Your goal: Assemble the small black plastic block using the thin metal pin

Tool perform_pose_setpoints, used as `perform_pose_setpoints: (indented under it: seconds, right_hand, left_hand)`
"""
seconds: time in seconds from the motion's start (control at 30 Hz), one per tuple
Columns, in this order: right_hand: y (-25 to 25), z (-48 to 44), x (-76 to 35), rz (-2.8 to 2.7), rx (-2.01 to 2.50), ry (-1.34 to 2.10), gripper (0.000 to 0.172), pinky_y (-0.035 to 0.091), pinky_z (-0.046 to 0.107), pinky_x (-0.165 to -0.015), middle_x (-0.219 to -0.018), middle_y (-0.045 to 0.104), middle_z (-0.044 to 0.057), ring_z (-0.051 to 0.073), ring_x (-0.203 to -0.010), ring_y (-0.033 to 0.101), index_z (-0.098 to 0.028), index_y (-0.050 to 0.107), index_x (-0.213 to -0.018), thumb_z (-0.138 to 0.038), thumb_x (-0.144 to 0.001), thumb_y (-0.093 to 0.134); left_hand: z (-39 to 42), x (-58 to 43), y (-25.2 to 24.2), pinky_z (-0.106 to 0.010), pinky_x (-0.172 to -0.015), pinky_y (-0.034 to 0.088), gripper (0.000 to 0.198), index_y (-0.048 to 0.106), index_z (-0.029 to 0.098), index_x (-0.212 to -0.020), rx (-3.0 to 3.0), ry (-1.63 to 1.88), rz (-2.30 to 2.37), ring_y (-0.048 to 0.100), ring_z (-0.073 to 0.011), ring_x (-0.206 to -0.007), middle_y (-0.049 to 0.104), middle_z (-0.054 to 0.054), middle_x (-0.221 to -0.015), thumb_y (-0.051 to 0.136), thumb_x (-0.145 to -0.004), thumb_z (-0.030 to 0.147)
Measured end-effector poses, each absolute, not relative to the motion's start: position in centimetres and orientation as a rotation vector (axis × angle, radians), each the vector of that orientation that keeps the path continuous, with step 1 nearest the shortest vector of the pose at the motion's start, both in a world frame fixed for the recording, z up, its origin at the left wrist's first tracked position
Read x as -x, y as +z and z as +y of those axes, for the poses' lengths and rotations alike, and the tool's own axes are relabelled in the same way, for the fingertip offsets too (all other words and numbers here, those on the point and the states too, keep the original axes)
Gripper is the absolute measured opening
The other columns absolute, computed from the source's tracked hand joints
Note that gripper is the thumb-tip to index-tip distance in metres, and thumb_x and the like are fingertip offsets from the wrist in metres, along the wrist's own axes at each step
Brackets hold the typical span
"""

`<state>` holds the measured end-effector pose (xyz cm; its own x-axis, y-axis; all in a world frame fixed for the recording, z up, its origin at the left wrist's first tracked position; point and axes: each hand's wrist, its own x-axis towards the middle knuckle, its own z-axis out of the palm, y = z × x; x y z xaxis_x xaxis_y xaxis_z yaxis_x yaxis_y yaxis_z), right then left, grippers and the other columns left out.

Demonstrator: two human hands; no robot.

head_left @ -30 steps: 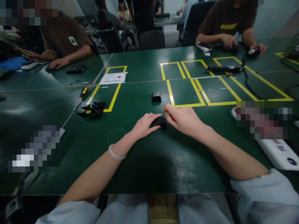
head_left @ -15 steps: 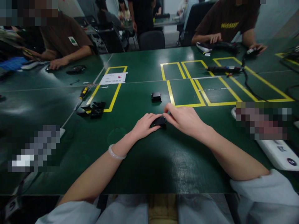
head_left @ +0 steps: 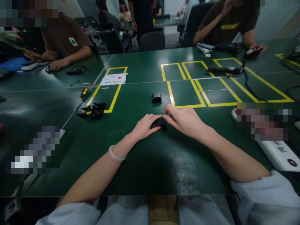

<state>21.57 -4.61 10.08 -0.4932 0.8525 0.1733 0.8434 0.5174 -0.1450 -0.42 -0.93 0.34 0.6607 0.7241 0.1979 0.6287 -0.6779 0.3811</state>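
A small black block-shaped part (head_left: 160, 123) rests on the green table in front of me. My left hand (head_left: 144, 126) grips it from the left, thumb on the near side and fingers on the far side. At the part's right end is my right hand (head_left: 185, 120), its thumb and forefinger bent close together. Whether those fingertips pinch anything small is too hidden to see. A similar black part (head_left: 156, 97) lies just beyond my hands, with nobody touching it.
Several black pieces (head_left: 95, 111) and a yellow-black screwdriver (head_left: 84, 93) lie at left, near a paper sheet (head_left: 114, 78). A black corded tool (head_left: 225, 70) lies across yellow tape at right. White pixelated objects flank my arms. Two people sit opposite.
My hands and the black part stay nearly still. The person across at the right has raised one hand from the table toward the head.
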Motion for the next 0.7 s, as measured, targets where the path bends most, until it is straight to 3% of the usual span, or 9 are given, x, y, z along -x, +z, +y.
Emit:
perform_pose_setpoints:
  seconds: [0.33,0.57,0.7]
  right_hand:
    - [9.93,-4.55,-21.66,-2.542,1.419,0.056,0.025,0.022,0.026,-0.053,-0.077,0.069,0.003,0.015,-0.062,0.058,-0.018,0.053,-0.109,-0.029,-0.097,0.033]
    - [10.05,-4.63,-21.56,-2.555,1.457,0.065,0.036,0.022,0.026,-0.055,-0.076,0.069,0.004,0.017,-0.064,0.061,-0.018,0.055,-0.107,-0.044,-0.101,0.03]
    - [9.92,-4.55,-21.54,-2.567,1.486,0.012,0.034,0.021,0.026,-0.055,-0.076,0.07,0.005,0.017,-0.062,0.061,-0.019,0.056,-0.107,-0.039,-0.101,0.03]
  left_hand:
    - [-0.9,0.4,0.39,-0.039,-0.091,0.047,0.052,0.042,0.023,-0.142,-2.594,0.467,1.091,0.052,-0.0253,-0.104,0.057,-0.008,-0.117,0.051,-0.096,0.047]
    - [-0.84,0.42,0.22,-0.039,-0.091,0.046,0.049,0.046,0.023,-0.138,-2.597,0.479,1.089,0.052,-0.0252,-0.103,0.058,-0.008,-0.116,0.052,-0.095,0.047]
    - [-0.85,0.47,0.29,-0.039,-0.091,0.046,0.05,0.044,0.023,-0.139,-2.593,0.488,1.072,0.052,-0.0253,-0.104,0.058,-0.008,-0.117,0.052,-0.096,0.046]
